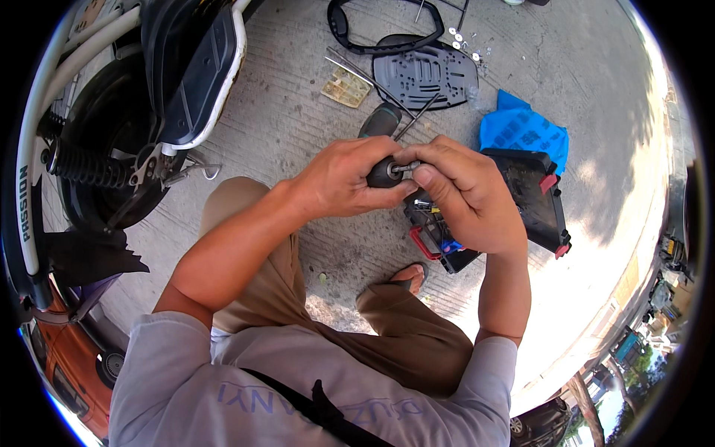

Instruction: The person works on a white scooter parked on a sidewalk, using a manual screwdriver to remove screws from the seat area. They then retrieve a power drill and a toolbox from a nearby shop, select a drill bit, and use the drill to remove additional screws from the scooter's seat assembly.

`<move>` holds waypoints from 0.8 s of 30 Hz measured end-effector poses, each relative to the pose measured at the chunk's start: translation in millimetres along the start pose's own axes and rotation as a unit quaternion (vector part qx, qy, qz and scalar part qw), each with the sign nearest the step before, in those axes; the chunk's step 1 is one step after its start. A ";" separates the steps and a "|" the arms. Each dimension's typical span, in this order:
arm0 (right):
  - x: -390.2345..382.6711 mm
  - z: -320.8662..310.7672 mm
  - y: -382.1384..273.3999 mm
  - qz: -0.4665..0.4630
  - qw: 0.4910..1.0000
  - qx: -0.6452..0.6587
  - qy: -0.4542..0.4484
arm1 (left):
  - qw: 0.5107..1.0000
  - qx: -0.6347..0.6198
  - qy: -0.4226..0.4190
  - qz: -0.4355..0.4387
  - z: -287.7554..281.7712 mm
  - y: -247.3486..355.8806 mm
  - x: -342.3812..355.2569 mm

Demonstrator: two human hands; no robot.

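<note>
My left hand (346, 175) is closed round the black chuck of a cordless drill (382, 121), whose dark grip end shows beyond my fingers. A short metal bit (407, 168) sticks out of the chuck toward the right. Thumb and fingertips of my right hand (469, 190) pinch this bit at its outer end. Both hands meet in front of me, above the ground. Much of the drill's body is hidden behind my left hand.
An open black toolbox (532, 197) with red latches lies below my right hand, a blue bag (525, 130) beyond it. Farther off are a black perforated plate (424, 71), a black frame (339, 26), metal rods, washers and a yellowish small-parts box (345, 87). A motorcycle (112, 134) stands left.
</note>
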State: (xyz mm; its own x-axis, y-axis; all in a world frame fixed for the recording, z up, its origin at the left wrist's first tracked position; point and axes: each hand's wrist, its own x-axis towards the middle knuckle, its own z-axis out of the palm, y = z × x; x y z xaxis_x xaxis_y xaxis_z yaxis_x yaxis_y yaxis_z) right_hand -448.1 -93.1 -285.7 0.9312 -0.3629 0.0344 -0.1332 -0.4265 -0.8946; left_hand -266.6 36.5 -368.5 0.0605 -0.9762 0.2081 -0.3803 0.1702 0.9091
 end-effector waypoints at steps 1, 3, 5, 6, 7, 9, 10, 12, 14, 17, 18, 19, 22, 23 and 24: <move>0.0 -0.9 -4.4 -0.010 0.999 -0.037 -0.001 | 1.000 0.002 -0.001 -0.004 0.5 0.7 0.2; -0.4 0.2 -11.8 -0.012 0.995 -0.094 -0.003 | 1.000 0.005 -0.005 -0.011 1.2 2.4 1.1; 0.1 5.0 -18.7 0.003 0.991 -0.134 -0.004 | 0.999 0.002 -0.021 -0.025 2.2 -2.1 -1.4; -1.4 7.7 -18.3 -0.015 0.991 -0.130 -0.010 | 0.999 0.001 -0.029 -0.032 3.2 -4.1 -2.9; -4.1 11.7 -15.4 -0.032 0.991 -0.126 -0.015 | 0.999 0.000 -0.029 -0.026 4.4 -4.7 -3.6; -6.0 18.2 -11.9 -0.037 0.993 -0.112 0.006 | 0.999 -0.004 -0.030 -0.014 6.4 -4.4 -4.3; -4.9 20.6 -10.9 -0.024 0.994 -0.103 0.031 | 0.999 -0.013 -0.027 -0.035 7.7 -2.7 -3.8; -6.0 19.9 -4.2 0.002 0.997 -0.050 0.056 | 0.996 -0.033 -0.021 -0.075 10.0 3.0 -2.3; -11.7 12.5 7.7 0.029 0.997 0.040 0.051 | 0.992 -0.071 -0.030 -0.100 9.5 8.1 -0.5; -15.6 16.6 8.0 -0.038 0.996 -0.052 0.067 | 0.991 -0.094 -0.036 -0.088 12.0 6.0 -0.4; -16.0 18.8 6.2 -0.030 0.994 -0.087 0.061 | 0.992 -0.097 -0.037 -0.076 13.9 4.0 -1.1; -14.0 20.1 3.3 -0.025 0.990 -0.125 0.059 | 0.992 -0.093 -0.036 -0.072 13.4 2.6 -0.5; -15.3 19.5 -0.6 -0.007 0.982 -0.188 0.033 | 0.995 -0.083 -0.024 -0.051 13.3 -4.8 -2.1; -16.0 20.4 -0.7 -0.001 0.980 -0.199 0.022 | 0.996 -0.080 -0.013 -0.038 14.0 -7.8 -3.6; -15.4 18.8 1.5 0.037 0.993 -0.113 0.018 | 0.997 -0.076 -0.001 -0.024 13.6 -9.2 -4.5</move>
State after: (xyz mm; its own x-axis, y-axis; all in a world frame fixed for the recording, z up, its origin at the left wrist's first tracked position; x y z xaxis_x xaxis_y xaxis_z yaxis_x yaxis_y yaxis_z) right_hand -456.3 -72.6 -296.0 0.9040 -0.4275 -0.0079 -0.2767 -0.5708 -0.7731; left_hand -275.9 37.5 -382.7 0.0739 -0.9840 0.1619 -0.2321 0.1409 0.9624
